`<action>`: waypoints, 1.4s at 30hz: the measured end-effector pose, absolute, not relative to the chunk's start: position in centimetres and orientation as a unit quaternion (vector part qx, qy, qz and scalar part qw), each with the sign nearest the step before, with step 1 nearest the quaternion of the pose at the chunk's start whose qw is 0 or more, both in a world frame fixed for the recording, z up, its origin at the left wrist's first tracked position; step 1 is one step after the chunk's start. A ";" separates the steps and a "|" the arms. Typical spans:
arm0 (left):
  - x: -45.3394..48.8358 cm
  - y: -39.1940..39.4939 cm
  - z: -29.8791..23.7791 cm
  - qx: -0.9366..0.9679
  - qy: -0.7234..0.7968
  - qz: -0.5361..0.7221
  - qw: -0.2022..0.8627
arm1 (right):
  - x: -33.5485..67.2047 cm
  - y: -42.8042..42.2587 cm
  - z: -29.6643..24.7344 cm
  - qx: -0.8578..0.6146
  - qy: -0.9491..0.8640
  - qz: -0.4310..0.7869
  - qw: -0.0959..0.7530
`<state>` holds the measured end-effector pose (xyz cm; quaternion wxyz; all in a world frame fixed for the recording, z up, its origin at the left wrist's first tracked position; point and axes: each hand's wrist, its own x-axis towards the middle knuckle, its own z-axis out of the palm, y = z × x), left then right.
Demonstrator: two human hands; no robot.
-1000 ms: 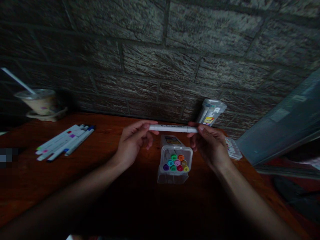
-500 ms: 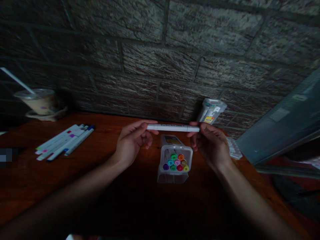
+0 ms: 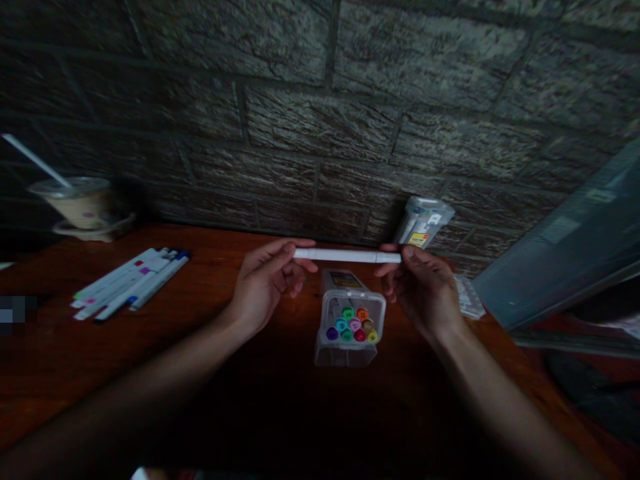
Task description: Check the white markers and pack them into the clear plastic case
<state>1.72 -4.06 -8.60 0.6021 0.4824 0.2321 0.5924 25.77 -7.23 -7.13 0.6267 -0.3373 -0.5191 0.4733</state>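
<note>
A white marker [image 3: 345, 255] is held level in the air between my two hands. My left hand [image 3: 265, 283] pinches its left end with thumb and fingers; my right hand [image 3: 425, 283] pinches the right end, and both tips are hidden by fingers. The side of the barrel facing me is plain. Just below and nearer to me, a clear plastic case [image 3: 379, 307] lies on its side with its open end toward me. Several markers [image 3: 355, 325] with coloured, numbered ends are inside it.
Loose white markers [image 3: 130, 283] lie on the wooden table [image 3: 240, 400] at left. Behind them stands a plastic cup [image 3: 80, 203] with a straw. Another clear case [image 3: 425, 220] stands by the brick wall [image 3: 320, 127], and a clear plastic piece [image 3: 470, 298] lies near the right edge.
The marker has been rolled about its length between my fingers: dark printing faced me before, and a plain side faces me now. My hands have hardly moved.
</note>
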 end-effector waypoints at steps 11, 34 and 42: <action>2.0 -4.0 -8.8 0.543 0.289 0.600 0.512 | 25.4 -7.1 -7.5 -0.373 -0.535 0.421 0.630; 2.2 -4.4 -8.8 0.635 0.300 0.561 0.439 | 25.0 -7.1 -7.9 -0.418 -0.596 0.337 0.597; 2.0 -4.3 -9.0 0.612 0.319 0.559 0.459 | 25.5 -7.0 -8.0 -0.403 -0.566 0.387 0.606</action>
